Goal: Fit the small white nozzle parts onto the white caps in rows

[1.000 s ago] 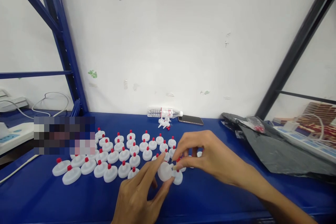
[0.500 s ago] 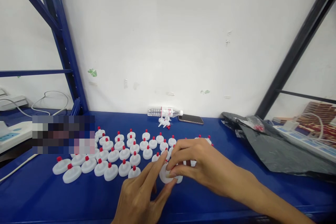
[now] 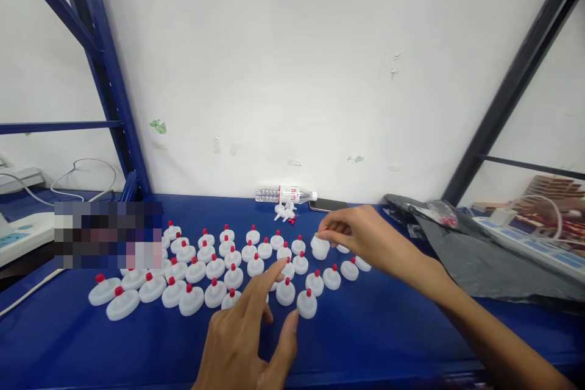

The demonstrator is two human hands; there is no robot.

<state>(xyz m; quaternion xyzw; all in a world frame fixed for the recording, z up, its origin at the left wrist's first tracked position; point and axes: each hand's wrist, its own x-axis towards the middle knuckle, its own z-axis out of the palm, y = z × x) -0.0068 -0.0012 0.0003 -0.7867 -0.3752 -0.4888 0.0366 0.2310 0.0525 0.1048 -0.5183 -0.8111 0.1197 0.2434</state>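
Several white disc-shaped caps with red tips (image 3: 214, 268) stand in rows on the blue shelf (image 3: 365, 329). My right hand (image 3: 354, 233) pinches one white cap (image 3: 320, 246) a little above the far right end of the rows. My left hand (image 3: 249, 332) hovers low at the front with fingers spread and nothing in them. Its index finger points toward a cap in the front rows, and its thumb lies next to the nearest capped piece (image 3: 306, 303).
A water bottle (image 3: 286, 195) lies on its side by the white wall, with a phone (image 3: 329, 205) and a few loose parts (image 3: 286, 213) beside it. A black plastic bag (image 3: 479, 256) covers the shelf's right side. Power strips and cables sit far left and right.
My right hand has lifted away from my left hand and moved back and to the right, carrying a white cap. My left hand has let go and opened its fingers.
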